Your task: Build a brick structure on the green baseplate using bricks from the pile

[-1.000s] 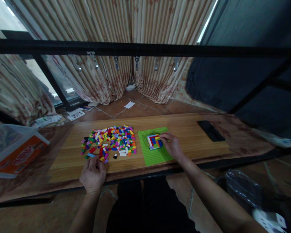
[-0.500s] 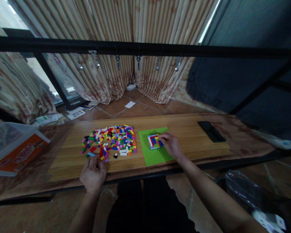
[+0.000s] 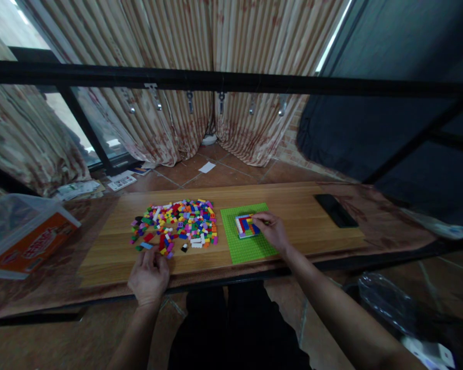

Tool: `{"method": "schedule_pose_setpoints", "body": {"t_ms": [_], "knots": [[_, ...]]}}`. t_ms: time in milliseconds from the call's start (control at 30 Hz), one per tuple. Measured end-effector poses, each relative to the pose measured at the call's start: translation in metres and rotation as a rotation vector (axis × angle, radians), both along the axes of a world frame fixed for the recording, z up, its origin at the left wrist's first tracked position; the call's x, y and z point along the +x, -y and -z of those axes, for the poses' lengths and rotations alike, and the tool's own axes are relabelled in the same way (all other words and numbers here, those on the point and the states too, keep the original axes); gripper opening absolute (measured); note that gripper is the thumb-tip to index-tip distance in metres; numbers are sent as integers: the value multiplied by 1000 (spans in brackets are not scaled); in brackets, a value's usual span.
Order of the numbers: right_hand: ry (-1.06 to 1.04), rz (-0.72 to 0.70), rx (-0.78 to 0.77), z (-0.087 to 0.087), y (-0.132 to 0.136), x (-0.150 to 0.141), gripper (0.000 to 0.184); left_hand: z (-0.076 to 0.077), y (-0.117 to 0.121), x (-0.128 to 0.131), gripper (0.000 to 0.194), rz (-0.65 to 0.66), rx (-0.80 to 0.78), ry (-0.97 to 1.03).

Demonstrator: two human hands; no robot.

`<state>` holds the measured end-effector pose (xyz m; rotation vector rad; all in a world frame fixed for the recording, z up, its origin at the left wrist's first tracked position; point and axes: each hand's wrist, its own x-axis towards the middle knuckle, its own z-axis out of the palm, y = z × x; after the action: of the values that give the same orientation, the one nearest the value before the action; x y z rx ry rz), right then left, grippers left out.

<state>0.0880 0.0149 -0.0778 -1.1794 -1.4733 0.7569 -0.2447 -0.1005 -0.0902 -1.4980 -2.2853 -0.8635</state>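
Observation:
A green studded baseplate (image 3: pixel 235 252) lies on the wooden board. On it is a low, flat build of toy bricks (image 3: pixel 244 226) with a white edge and red, blue and yellow on top. My right hand (image 3: pixel 272 232) covers the build's right side, its thumb and forefinger pinched by a small yellow brick (image 3: pixel 249 220) at the top. My left hand (image 3: pixel 149 275) rests at the board's front edge with curled fingers, just below a light-blue brick (image 3: pixel 146 245). Its fingertips are hidden, so I cannot see whether they hold anything.
Loose multicoloured bricks (image 3: pixel 181 218) are spread left of the baseplate. A clear plastic box (image 3: pixel 31 239) with an orange label stands at the far left. A black phone (image 3: pixel 335 209) lies on the right. A black metal bar (image 3: pixel 231 82) crosses beyond the board, before striped curtains.
Both hands stay almost where they were, the right one still at the brick build. The whole view has shifted very slightly.

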Motion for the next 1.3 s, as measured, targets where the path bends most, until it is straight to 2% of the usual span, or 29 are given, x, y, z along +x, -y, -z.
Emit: {"method": "schedule_pose_setpoints", "body": {"t_ms": [67, 200, 300, 600, 1067, 1300], "knots": [[-72, 62, -33, 1, -1, -3, 22, 1, 0, 0, 27, 6, 6, -7], [-255, 185, -192, 2, -2, -9, 36, 3, 0, -2, 26, 3, 7, -11], [-303, 186, -252, 3, -5, -14, 40, 5, -1, -3, 26, 2, 12, -21], [-218, 92, -322, 7, -14, -15, 37, 6, -1, -3, 26, 15, 17, -48], [-148, 96, -471, -8, -18, -16, 35, 4, -1, -2, 27, -1, 3, -19], [-106, 80, -463, -11, -17, -14, 36, 5, -1, -2, 28, 3, 0, 16]]}}
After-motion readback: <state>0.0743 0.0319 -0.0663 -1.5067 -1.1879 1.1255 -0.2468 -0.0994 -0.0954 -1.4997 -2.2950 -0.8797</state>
